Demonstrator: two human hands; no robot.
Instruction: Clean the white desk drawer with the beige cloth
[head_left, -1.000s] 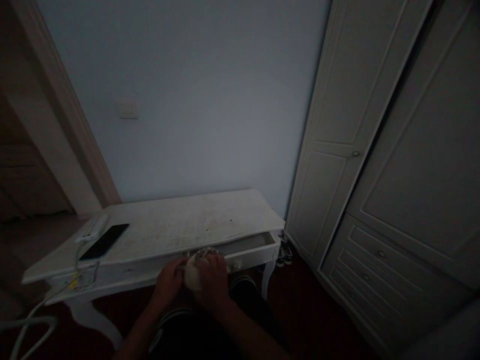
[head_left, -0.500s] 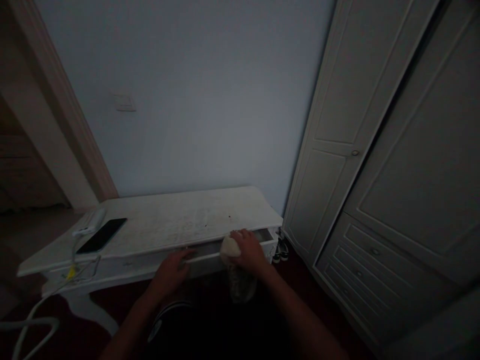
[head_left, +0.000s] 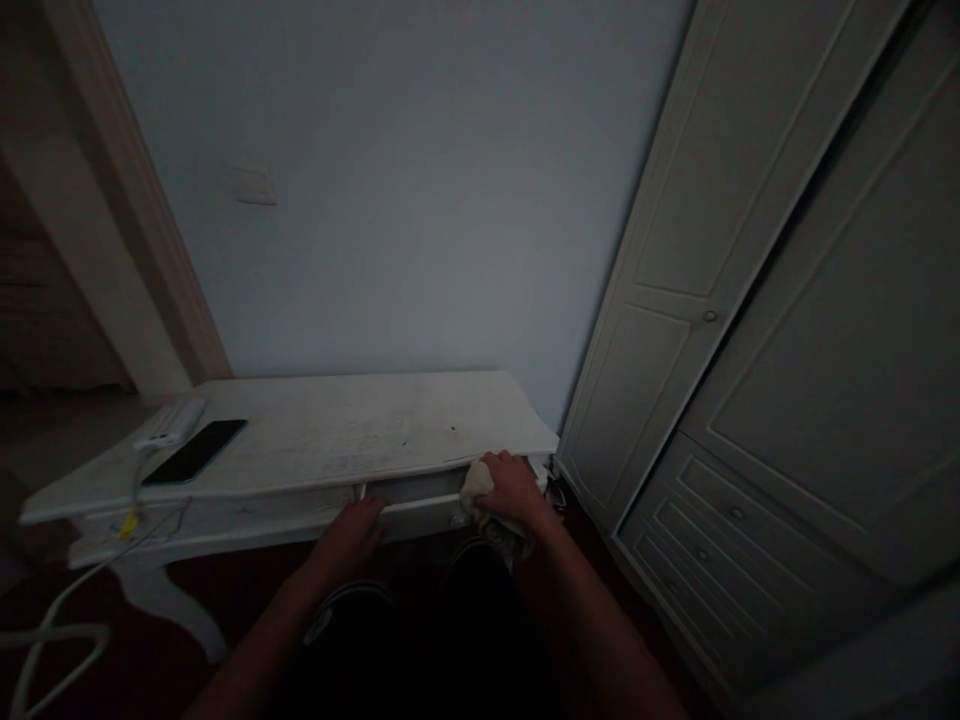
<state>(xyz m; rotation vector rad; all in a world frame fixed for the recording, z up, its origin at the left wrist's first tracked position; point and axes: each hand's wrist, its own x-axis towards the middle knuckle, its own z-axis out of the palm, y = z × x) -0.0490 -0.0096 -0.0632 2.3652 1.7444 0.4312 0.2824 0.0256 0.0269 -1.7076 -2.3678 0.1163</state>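
Note:
The drawer [head_left: 420, 518] of a white table [head_left: 360, 410] is pulled partly out. My left hand [head_left: 358, 525] is closed over the left end of its front panel, fingertips on the top edge. At the drawer's right end my right hand [head_left: 516, 488] grips a crumpled light cloth [head_left: 475, 486], pressed against the top of the front panel. Part of this cloth hangs down in front, below my fingers. The drawer's inside shows only as a narrow dark strip between my hands.
A dark phone [head_left: 196, 452] and a white power strip [head_left: 171, 424] lie on the table's left end. White cables [head_left: 56, 605] trail down there. A wardrobe [head_left: 652, 350] stands at the right, and shoes [head_left: 556, 494] sit beside the table's right end. My knees are under the drawer.
My hands have parted: the right one has carried the cloth rightwards to the drawer's right end. My left hand has moved from the cloth onto the drawer's left edge. The view has shifted slightly.

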